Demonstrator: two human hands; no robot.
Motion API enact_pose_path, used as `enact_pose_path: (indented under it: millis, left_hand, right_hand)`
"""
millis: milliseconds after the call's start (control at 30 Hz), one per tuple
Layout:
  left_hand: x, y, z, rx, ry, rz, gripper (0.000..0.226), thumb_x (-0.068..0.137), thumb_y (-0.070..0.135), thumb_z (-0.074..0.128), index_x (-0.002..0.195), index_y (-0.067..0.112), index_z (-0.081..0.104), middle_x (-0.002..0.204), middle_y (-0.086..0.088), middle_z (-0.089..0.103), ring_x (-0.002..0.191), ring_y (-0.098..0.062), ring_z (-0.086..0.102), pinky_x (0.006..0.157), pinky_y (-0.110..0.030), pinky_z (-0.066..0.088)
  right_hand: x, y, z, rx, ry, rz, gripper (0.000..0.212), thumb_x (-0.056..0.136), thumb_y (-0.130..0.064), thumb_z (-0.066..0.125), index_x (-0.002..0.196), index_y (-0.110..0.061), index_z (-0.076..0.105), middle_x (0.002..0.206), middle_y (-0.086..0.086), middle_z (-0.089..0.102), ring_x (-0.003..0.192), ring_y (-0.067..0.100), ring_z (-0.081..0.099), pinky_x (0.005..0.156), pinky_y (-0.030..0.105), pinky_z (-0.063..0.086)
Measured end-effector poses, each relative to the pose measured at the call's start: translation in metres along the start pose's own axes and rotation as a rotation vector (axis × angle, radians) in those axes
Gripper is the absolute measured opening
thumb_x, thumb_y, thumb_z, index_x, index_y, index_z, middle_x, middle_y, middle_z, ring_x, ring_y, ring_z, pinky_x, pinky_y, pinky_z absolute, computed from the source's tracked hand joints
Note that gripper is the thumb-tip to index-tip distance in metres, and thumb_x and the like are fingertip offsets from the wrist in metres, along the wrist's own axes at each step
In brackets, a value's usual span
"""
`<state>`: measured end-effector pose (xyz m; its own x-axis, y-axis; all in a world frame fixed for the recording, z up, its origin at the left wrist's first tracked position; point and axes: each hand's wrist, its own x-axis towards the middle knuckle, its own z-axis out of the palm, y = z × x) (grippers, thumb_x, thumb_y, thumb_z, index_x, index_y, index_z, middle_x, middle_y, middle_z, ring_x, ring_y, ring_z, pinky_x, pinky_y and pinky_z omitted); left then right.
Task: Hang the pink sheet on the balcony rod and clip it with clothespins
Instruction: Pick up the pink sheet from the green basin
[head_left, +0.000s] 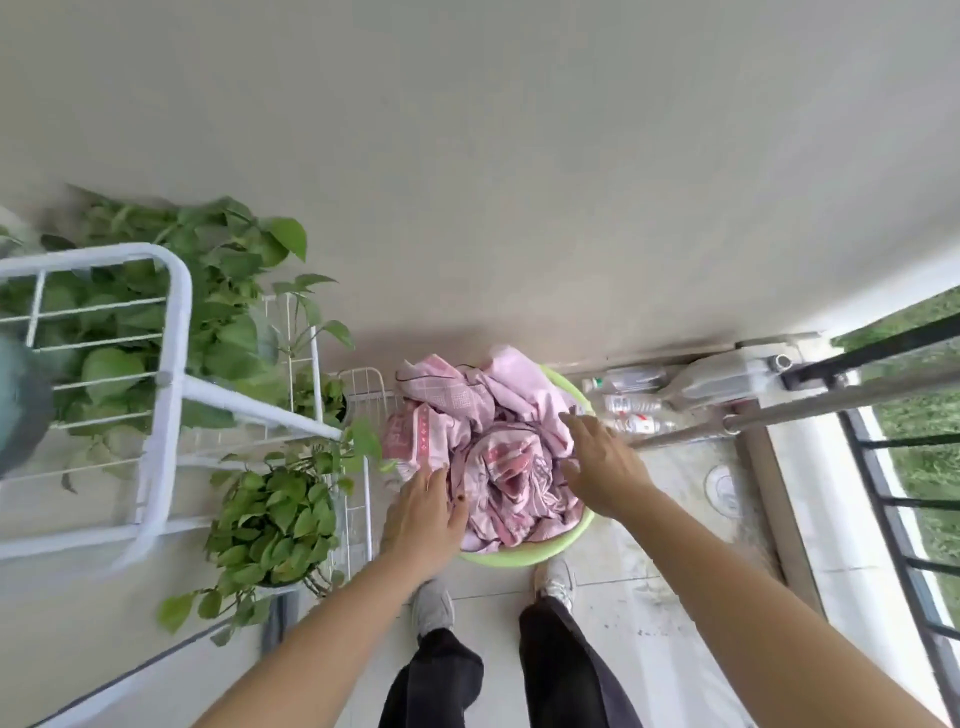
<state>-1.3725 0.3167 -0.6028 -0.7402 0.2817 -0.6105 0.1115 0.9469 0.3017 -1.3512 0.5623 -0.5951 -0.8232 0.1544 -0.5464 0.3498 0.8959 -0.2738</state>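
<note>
While both bare arms reach down from the bottom of the frame, the pink sheet (488, 447) lies crumpled in soft folds, heaped in a round, smooth lime-green plastic basin (524, 555) at centre frame, on pale floor tiles. Its fabric shows a fine checked weave with darker pink patterned bands. The left hand (427, 519) rests flat on the heap's lower-left edge, fingers extended, nothing clasped. The right hand (602, 462) hovers over the heap's right side, fingers spread and empty. A dull grey metal rod (810, 408) slants in from the right edge. Clear plastic bottles (631, 405) lie behind the basin. Leafy green plants (270, 525) fill a white wire rack (171, 374) at left.
</note>
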Motion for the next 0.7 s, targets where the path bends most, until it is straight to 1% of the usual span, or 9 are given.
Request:
enact_pose_path:
  millis: [67, 133, 200, 267, 333, 467, 533, 600, 700]
  left_hand:
    - [0.026, -0.006, 0.039, -0.086, -0.031, -0.054, 0.050, 0.100, 0.042, 0.042, 0.139, 0.011, 0.040, 0.138, -0.007, 0.045, 0.130, -0.027, 0.043, 0.104, -0.044, 0.041]
    - [0.050, -0.011, 0.078, -0.160, -0.050, -0.097, 0.049, 0.099, 0.041, 0.047, 0.137, 0.012, 0.040, 0.132, -0.005, 0.048, 0.126, -0.024, 0.046, 0.102, -0.039, 0.043]
    - [0.076, -0.013, 0.107, -0.232, -0.026, -0.130, 0.058, 0.096, 0.045, 0.052, 0.143, 0.015, 0.034, 0.134, -0.001, 0.047, 0.128, -0.021, 0.046, 0.103, -0.038, 0.043]
    - [0.101, -0.013, 0.132, -0.300, 0.046, -0.153, 0.070, 0.091, 0.047, 0.061, 0.147, 0.021, 0.029, 0.131, 0.005, 0.048, 0.126, -0.015, 0.045, 0.104, -0.037, 0.042]
    - [0.118, -0.009, 0.141, -0.322, 0.118, -0.193, 0.071, 0.084, 0.047, 0.071, 0.140, 0.020, 0.037, 0.124, 0.005, 0.054, 0.119, -0.017, 0.052, 0.100, -0.038, 0.046]
    - [0.144, -0.012, 0.153, -0.347, 0.193, -0.394, 0.059, 0.077, 0.029, 0.080, 0.124, 0.015, 0.049, 0.118, -0.003, 0.065, 0.111, -0.029, 0.062, 0.086, -0.042, 0.051]
    - [0.145, -0.013, 0.149, -0.360, 0.155, -0.450, 0.046, 0.073, 0.028, 0.082, 0.108, 0.014, 0.056, 0.105, -0.003, 0.069, 0.098, -0.029, 0.066, 0.079, -0.039, 0.053]
    - [0.138, -0.009, 0.136, -0.341, 0.127, -0.419, 0.027, 0.073, 0.024, 0.079, 0.090, 0.015, 0.061, 0.091, -0.002, 0.069, 0.087, -0.028, 0.066, 0.073, -0.039, 0.055]
    - [0.121, 0.000, 0.113, -0.219, 0.213, -0.216, 0.013, 0.069, 0.007, 0.068, 0.080, 0.010, 0.061, 0.083, 0.000, 0.058, 0.084, -0.025, 0.057, 0.068, -0.037, 0.049]
  right_hand:
    - [0.033, 0.007, 0.037, 0.041, -0.053, -0.031, 0.058, 0.096, -0.020, 0.048, 0.151, -0.027, 0.030, 0.148, 0.009, 0.044, 0.120, 0.030, 0.056, 0.094, 0.049, 0.053]
    - [0.060, 0.015, 0.079, 0.078, -0.091, -0.061, 0.060, 0.094, -0.025, 0.051, 0.150, -0.028, 0.030, 0.152, 0.007, 0.038, 0.126, 0.030, 0.052, 0.092, 0.048, 0.053]
    - [0.084, 0.022, 0.116, 0.122, -0.114, -0.121, 0.076, 0.087, -0.039, 0.058, 0.152, -0.030, 0.020, 0.160, 0.003, 0.021, 0.142, 0.029, 0.034, 0.097, 0.050, 0.046]
    - [0.104, 0.028, 0.150, 0.149, -0.137, -0.166, 0.099, 0.078, -0.058, 0.062, 0.155, -0.032, 0.006, 0.165, -0.001, 0.003, 0.152, 0.025, 0.007, 0.115, 0.052, 0.028]
    - [0.111, 0.030, 0.165, 0.139, -0.097, -0.176, 0.112, 0.072, -0.069, 0.062, 0.158, -0.028, 0.003, 0.166, 0.002, 0.003, 0.153, 0.024, -0.001, 0.123, 0.049, 0.015]
    - [0.120, 0.032, 0.187, 0.214, 0.023, -0.138, 0.104, 0.071, -0.044, 0.076, 0.156, -0.018, 0.023, 0.151, 0.011, 0.036, 0.143, 0.032, 0.033, 0.114, 0.049, 0.034]
    - [0.119, 0.036, 0.189, 0.265, 0.035, -0.103, 0.104, 0.068, -0.027, 0.080, 0.155, -0.011, 0.026, 0.146, 0.017, 0.041, 0.138, 0.036, 0.039, 0.111, 0.049, 0.039]
    - [0.117, 0.045, 0.181, 0.285, 0.060, -0.069, 0.105, 0.064, -0.018, 0.084, 0.154, -0.008, 0.030, 0.148, 0.019, 0.042, 0.137, 0.036, 0.041, 0.106, 0.047, 0.044]
    - [0.108, 0.058, 0.161, 0.219, 0.136, -0.078, 0.083, 0.060, -0.016, 0.086, 0.137, -0.009, 0.056, 0.132, 0.017, 0.055, 0.119, 0.038, 0.057, 0.083, 0.043, 0.055]
